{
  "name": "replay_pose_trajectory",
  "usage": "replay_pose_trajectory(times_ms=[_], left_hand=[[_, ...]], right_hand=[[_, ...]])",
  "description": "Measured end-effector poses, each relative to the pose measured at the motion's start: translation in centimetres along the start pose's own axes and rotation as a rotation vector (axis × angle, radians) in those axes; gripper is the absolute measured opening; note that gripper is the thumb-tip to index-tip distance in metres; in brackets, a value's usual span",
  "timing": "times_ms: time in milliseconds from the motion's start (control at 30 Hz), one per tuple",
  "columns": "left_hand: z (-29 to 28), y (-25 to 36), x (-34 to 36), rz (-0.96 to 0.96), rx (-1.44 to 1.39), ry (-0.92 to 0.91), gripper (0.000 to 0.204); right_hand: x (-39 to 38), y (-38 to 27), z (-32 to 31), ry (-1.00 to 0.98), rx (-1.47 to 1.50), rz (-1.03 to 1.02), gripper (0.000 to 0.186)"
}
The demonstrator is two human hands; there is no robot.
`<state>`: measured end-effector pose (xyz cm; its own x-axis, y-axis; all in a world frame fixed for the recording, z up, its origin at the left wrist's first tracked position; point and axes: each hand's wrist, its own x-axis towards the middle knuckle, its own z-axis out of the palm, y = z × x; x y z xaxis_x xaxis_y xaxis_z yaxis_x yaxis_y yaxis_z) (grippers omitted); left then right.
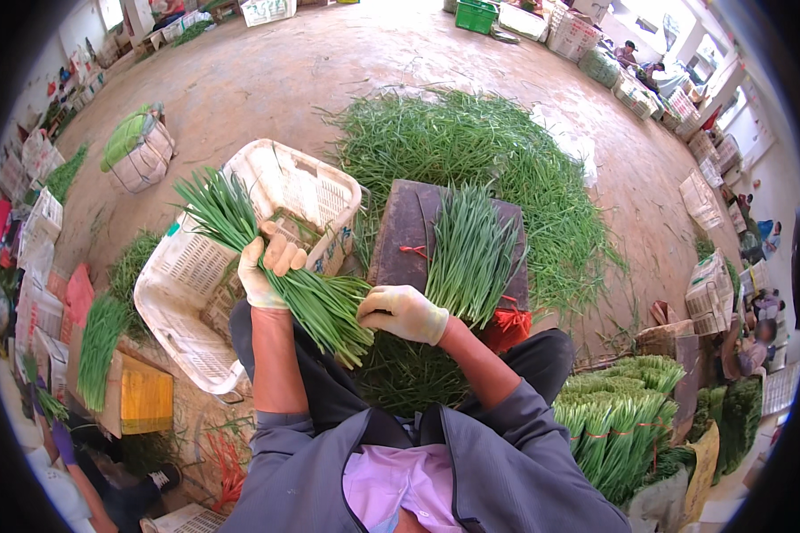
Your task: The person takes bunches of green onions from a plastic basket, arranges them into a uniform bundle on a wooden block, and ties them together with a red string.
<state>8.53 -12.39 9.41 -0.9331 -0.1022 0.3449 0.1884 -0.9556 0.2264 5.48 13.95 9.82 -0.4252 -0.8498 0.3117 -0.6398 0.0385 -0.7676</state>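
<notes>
A bunch of long green chives slants across my lap, its leafy tips up and left, its stalk ends down and right. My left hand, in a pale glove, is closed around its middle. At the stalk ends, my gloved right hand has its fingers curled together against the bunch; what is between the fingertips is too small to make out. Another pile of chives lies on a dark board stand just beyond my right hand. A red tie lies on the board beside that pile.
White plastic crates stand close on my left. A large heap of loose chives covers the floor beyond the board. Tied bundles stand at my right. Red strips hang at the board's near edge. A purple-gloved person works at lower left.
</notes>
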Motion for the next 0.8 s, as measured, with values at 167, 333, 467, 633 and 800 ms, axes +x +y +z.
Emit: replay_pose_trajectory(times_ms=[167, 333, 467, 633, 800], left_hand=[[0.2, 1.1, -0.1, -0.010, 0.027, -0.050, 0.023], [0.3, 0.8, -0.3, -0.046, -0.009, -0.077, 0.026], [-0.2, 0.4, 0.0, -0.080, -0.007, -0.104, 0.030], [0.0, 0.3, -0.1, -0.085, -0.030, -0.110, 0.032], [1.0, 0.8, -0.3, -0.055, 0.009, -0.205, 0.032]], right_hand=[[-4.8, 2.2, 1.4, -0.166, 0.024, 0.108, 0.018], [-8.5, 3.9, 1.4, -0.195, -0.010, 0.272, 0.031], [-3.3, 1.8, 0.3, 0.211, -0.025, 0.266, 0.028], [0.0, 2.5, 2.7, 0.221, -0.096, 0.116, 0.022], [-6.9, 6.7, 3.4, -0.036, -0.343, 0.309, 0.018]])
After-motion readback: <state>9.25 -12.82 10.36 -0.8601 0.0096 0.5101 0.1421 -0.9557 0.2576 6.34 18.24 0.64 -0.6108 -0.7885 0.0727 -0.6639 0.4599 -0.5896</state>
